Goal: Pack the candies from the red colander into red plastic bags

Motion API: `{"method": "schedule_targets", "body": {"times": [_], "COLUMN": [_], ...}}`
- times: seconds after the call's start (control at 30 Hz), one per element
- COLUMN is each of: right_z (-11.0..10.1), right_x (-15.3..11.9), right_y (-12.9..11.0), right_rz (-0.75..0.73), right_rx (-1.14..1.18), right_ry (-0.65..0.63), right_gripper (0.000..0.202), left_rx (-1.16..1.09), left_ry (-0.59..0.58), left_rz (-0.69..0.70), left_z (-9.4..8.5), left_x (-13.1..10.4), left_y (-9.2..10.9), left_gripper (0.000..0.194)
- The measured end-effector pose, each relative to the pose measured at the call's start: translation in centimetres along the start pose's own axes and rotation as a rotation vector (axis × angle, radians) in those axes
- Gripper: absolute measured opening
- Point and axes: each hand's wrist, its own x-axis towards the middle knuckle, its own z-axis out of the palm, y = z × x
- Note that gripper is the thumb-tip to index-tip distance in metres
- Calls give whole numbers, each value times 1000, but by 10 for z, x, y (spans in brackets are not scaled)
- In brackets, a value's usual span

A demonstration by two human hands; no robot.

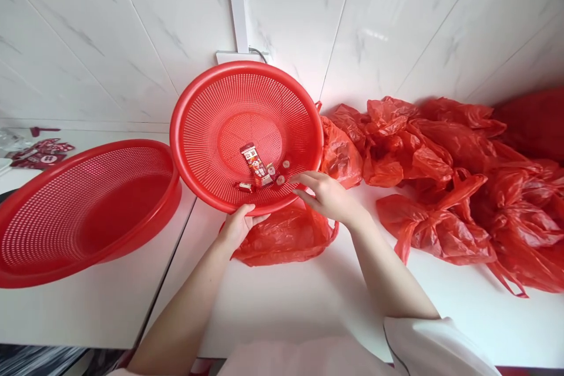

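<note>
A round red plastic colander basket point(207, 106) is tilted toward me above the white table. My left hand point(240, 225) grips its lower rim, thumb on top and fingers beneath. Inside, near the low side, lie a red wrapped snack packet point(257, 164), a small red-and-white packet point(245, 187) and several little round wrapped pieces point(281, 180). My right hand point(324, 192) reaches over the lower right rim, fingers apart beside the round pieces, with nothing visible in it. Below the tilted basket sits a red plastic bag point(284, 239), its upper part hidden by the basket.
A second red colander basket point(127, 235) stands at the left. Several filled red plastic bags point(440, 223) are heaped along the right. Dark red packets point(42, 155) lie at the far left. A tiled wall point(286, 6) with a cable duct point(238, 6) rises behind the table.
</note>
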Motion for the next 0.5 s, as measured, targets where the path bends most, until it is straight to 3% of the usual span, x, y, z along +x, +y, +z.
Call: {"method": "schedule_targets", "body": {"times": [0.33,0.5], "right_z": [36,60], "right_x": [9,13], "right_y": [-1,-3], "right_rz": [29,-29], "right_rx": [-126,-83], "right_ry": [-46,-24], "right_gripper": [52,42], "left_rx": [65,177], "left_ry": [-49,-6], "left_rz": [-4,55], "left_z": [11,13], "left_x": [-9,-14], "left_y": [-8,-23], "left_gripper": [32,34]}}
